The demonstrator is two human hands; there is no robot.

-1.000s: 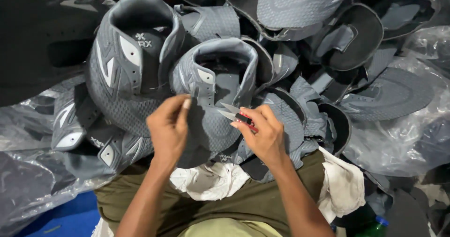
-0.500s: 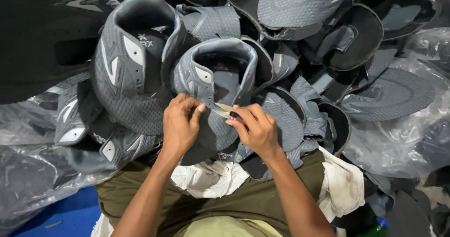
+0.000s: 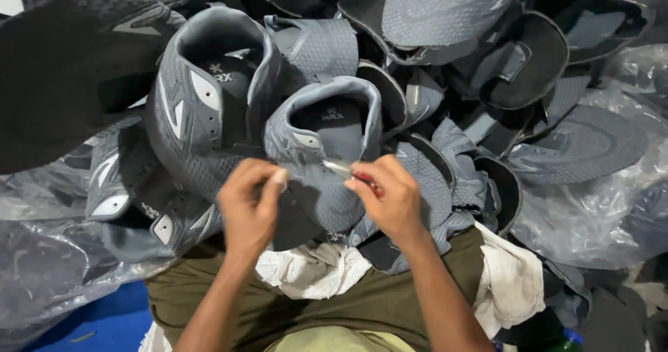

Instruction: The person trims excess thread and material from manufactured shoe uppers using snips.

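Heap of grey mesh shoe uppers (image 3: 209,115) over crinkled clear plastic sheeting (image 3: 598,213), white cloth (image 3: 515,282) across the lap. One grey mesh shoe upper with padded collar (image 3: 327,150) sits centre, just above both hands. Left hand (image 3: 247,209): fingers curled, pinching its near edge. Right hand (image 3: 390,199): fingers closed on small metal snips with red handle (image 3: 348,171) (tip touching the upper's collar edge).
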